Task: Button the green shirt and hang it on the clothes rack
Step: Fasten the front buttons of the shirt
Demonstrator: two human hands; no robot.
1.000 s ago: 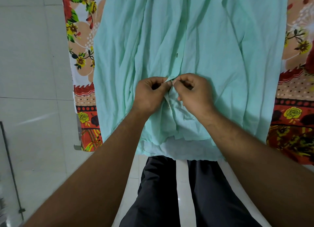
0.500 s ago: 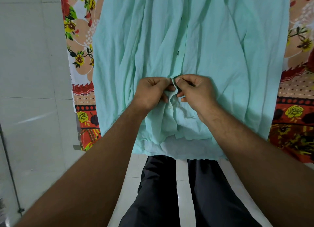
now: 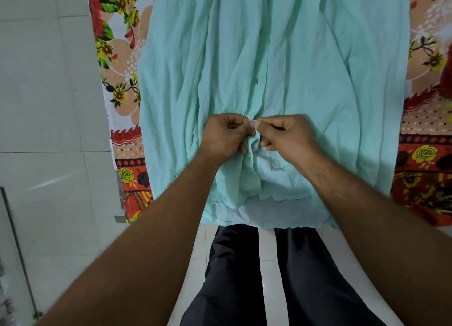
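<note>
The green shirt [image 3: 318, 69] lies spread flat in front of me, its hem toward my legs and hanging over the near edge. My left hand [image 3: 223, 136] and my right hand [image 3: 286, 136] meet at the shirt's front placket, both pinching the fabric edges together low on the shirt. A fastened dark button [image 3: 256, 81] shows farther up the placket. A pale button [image 3: 249, 155] sits just below my fingers. The collar end is out of view at the top. No clothes rack is visible.
A floral red, yellow and white bedsheet [image 3: 117, 64] lies under the shirt and shows at both sides. White floor tiles [image 3: 44, 105] lie to the left. A thin dark rod [image 3: 17, 247] stands at the lower left. My dark trousers [image 3: 234, 276] are below the hem.
Both hands have slid a little toward me along the placket. The pale button below my fingers, hidden a second ago, is now exposed.
</note>
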